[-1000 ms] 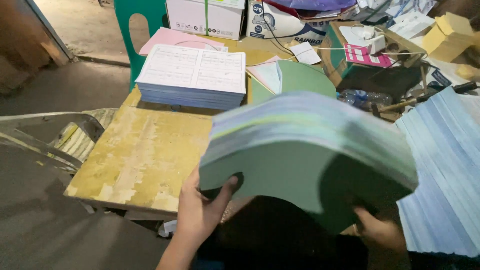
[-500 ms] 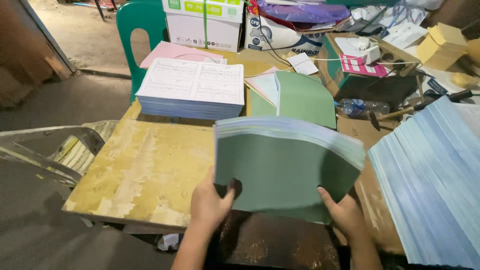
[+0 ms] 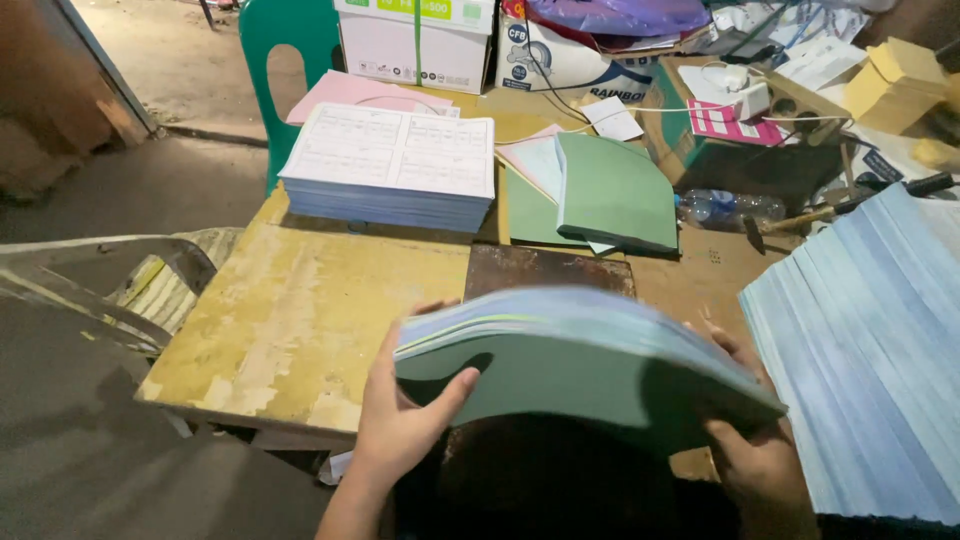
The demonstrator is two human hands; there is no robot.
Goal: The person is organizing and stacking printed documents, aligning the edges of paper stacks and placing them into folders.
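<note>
Left hand (image 3: 400, 415) grips the left edge of a thick stack of sheets (image 3: 580, 365), thumb pressed on the green underside, fingers hidden behind the edge. Right hand (image 3: 755, 450) holds the same stack at its right edge, at about 4 o'clock from the stack's middle; fingers mostly covered by the paper, so how wide they spread cannot be told. Stack has a green cover and pale blue and light sheet edges, is tilted with the underside showing, blurred, and held above the near edge of the wooden table (image 3: 300, 310).

Table top is yellowish and worn, with a dark rusty plate (image 3: 545, 272) just behind the held stack at 12 o'clock. At 11 o'clock from the stack lies a pile of printed white forms (image 3: 395, 165), flat on the table. At 12 to 1 o'clock, green folders (image 3: 610, 190) lie over pink and pale sheets. At 3 o'clock, a big fanned pile of light blue paper (image 3: 860, 340), close to the right hand. Farther back at 12 o'clock, a white carton box (image 3: 415, 40) and a green plastic chair (image 3: 275, 50). At 1 o'clock a clear plastic bottle (image 3: 725, 208) lies on its side. At 9 o'clock, a metal chair frame (image 3: 110, 270) stands beside the table.
</note>
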